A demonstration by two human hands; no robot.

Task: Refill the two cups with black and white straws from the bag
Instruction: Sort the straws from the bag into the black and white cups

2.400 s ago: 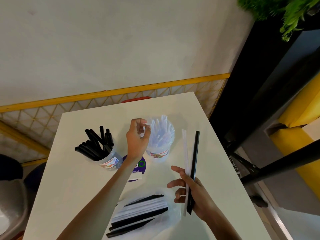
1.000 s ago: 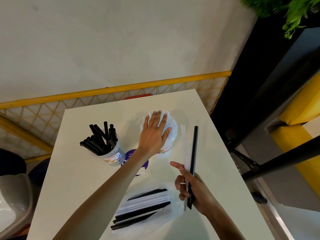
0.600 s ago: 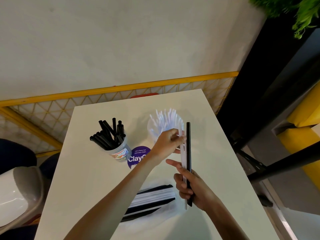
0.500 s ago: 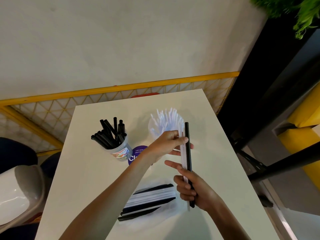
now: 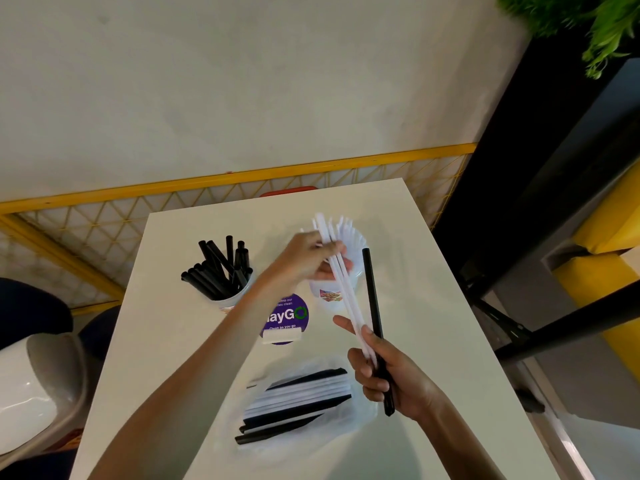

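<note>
The left hand reaches forward over the table, its fingers curled round the upper part of a few white straws just above the cup of white straws. The right hand, nearer the body, grips a black straw in a closed fist. The white straws' lower ends seem to sit there too, though blur hides it. The cup of black straws stands to the left, and the bag lies beside the right hand.

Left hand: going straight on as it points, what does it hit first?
Likely the white-straw cup, just beyond the left hand gripping white straws; depth unclear, it may pass above.
</note>
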